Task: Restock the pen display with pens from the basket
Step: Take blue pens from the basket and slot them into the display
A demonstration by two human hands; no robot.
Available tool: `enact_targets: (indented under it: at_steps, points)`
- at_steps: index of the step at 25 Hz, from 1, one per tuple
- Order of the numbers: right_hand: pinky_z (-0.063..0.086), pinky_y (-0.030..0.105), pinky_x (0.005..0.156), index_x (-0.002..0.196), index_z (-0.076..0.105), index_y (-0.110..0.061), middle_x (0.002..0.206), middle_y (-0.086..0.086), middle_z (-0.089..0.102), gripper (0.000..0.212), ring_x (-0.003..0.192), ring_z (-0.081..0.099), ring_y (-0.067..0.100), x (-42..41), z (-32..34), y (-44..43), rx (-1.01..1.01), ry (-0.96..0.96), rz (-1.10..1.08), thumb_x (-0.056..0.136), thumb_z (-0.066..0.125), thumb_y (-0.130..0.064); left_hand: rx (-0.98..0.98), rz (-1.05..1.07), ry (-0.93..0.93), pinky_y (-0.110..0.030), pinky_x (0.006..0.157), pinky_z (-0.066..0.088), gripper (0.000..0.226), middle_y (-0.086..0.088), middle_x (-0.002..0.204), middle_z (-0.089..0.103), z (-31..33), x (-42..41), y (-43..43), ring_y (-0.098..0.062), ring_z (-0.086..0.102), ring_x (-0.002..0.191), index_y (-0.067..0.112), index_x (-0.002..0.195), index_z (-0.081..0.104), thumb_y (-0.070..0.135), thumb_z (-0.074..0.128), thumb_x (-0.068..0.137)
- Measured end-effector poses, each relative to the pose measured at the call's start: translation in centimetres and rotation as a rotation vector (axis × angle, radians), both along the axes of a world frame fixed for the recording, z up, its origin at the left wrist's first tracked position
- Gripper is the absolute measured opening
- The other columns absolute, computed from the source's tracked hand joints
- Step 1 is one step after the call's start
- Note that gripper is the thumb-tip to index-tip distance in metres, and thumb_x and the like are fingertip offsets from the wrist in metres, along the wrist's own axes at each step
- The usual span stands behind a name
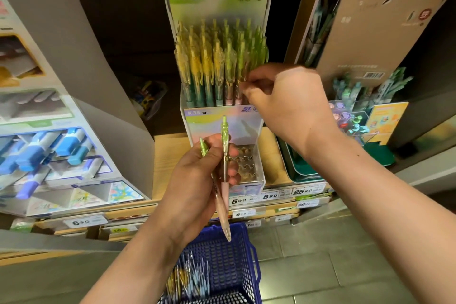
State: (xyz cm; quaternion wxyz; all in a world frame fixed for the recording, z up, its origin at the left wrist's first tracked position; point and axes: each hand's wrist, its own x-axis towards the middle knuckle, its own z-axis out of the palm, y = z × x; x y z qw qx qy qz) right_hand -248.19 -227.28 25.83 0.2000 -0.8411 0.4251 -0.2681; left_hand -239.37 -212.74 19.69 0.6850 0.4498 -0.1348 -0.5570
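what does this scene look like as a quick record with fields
left hand: holds two green-topped pens
right hand: fingers curled at the pen display's right side, grip unclear
pen display: middle tier holds yellow and green pens, lower slots empty
basket: blue, below the hands, loose pens inside

At the left of the frame we see a tiered cardboard stand (49, 150) of blue-capped stationery. A wooden shelf (170, 153) runs across the middle, with white price labels (238, 201) along its front edge. At the upper right stands a tall brown cardboard panel (370, 20), and below it a clear box (352, 121) of small colourful figures and a dark green tray (303, 168). Grey floor tiles (333, 254) fill the lower right.
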Motion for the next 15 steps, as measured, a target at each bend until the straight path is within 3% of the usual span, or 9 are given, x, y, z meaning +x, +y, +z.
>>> enact_targets:
  at_steps: [3, 5, 7, 9, 12, 15]
  points:
    - [0.042, 0.003, 0.054, 0.077, 0.072, -0.03, 0.067, -0.011, 0.069, 0.017, 0.066, 0.065, 0.001, -0.9, -1.2, 1.9, 0.314, -0.142, -0.019, 0.089, 0.07, -0.043, 0.004, 0.018, -0.1, -0.026, 0.061, 0.048, 0.018, -0.008, 0.086, 0.063, 0.2, -0.2, -0.3, -0.015, 0.052, 0.066, 0.003, 0.113, 0.058, 0.015, 0.046, 0.107]
    - [0.05, 0.01, 0.06, 0.08, 0.072, -0.033, 0.072, -0.016, 0.071, 0.02, 0.069, 0.066, -0.004, -1.4, -2.1, 3.2, 0.51, -0.133, 0.077, 0.082, 0.072, -0.054, 0.025, 0.025, -0.194, -0.029, 0.066, 0.046, 0.022, -0.007, 0.083, 0.061, 0.2, -0.2, -0.4, -0.016, 0.052, 0.069, 0.0, 0.111, 0.061, 0.017, 0.047, 0.107]
    - [0.051, 0.011, 0.065, 0.085, 0.072, -0.035, 0.077, -0.018, 0.072, 0.023, 0.072, 0.066, -0.008, -1.8, -2.7, 3.7, 0.557, -0.078, 0.133, 0.078, 0.075, -0.057, 0.051, 0.028, -0.232, -0.03, 0.068, 0.045, 0.023, -0.007, 0.078, 0.06, 0.2, -0.4, -0.4, -0.015, 0.053, 0.07, 0.004, 0.109, 0.067, 0.018, 0.048, 0.107]
    - [0.056, 0.021, 0.071, 0.088, 0.074, -0.028, 0.07, -0.013, 0.07, 0.014, 0.065, 0.065, 0.0, -1.7, -2.7, 3.6, 0.643, -0.179, 0.144, 0.084, 0.077, -0.042, 0.048, 0.023, -0.216, -0.027, 0.068, 0.048, 0.024, -0.006, 0.078, 0.062, 0.2, -0.6, -0.4, -0.015, 0.054, 0.071, 0.006, 0.106, 0.068, 0.019, 0.048, 0.107]
    - [0.059, 0.026, 0.067, 0.092, 0.075, -0.019, 0.071, -0.002, 0.069, 0.004, 0.063, 0.063, 0.011, -1.6, -2.1, 3.4, 0.794, -0.37, 0.14, 0.092, 0.072, -0.021, 0.034, 0.0, -0.165, -0.028, 0.073, 0.056, 0.03, -0.009, 0.088, 0.07, 0.2, -0.6, -0.5, -0.018, 0.06, 0.077, 0.005, 0.107, 0.069, 0.022, 0.044, 0.108]
    - [0.061, 0.027, 0.068, 0.085, 0.073, -0.017, 0.069, -0.001, 0.073, 0.011, 0.065, 0.065, 0.01, -2.0, -0.3, 2.0, 0.715, -0.54, 0.069, 0.092, 0.069, -0.009, 0.09, 0.027, -0.151, -0.037, 0.074, 0.057, 0.03, -0.009, 0.087, 0.071, -0.1, -0.6, -0.5, -0.02, 0.065, 0.075, 0.012, 0.107, 0.066, 0.03, 0.042, 0.109]
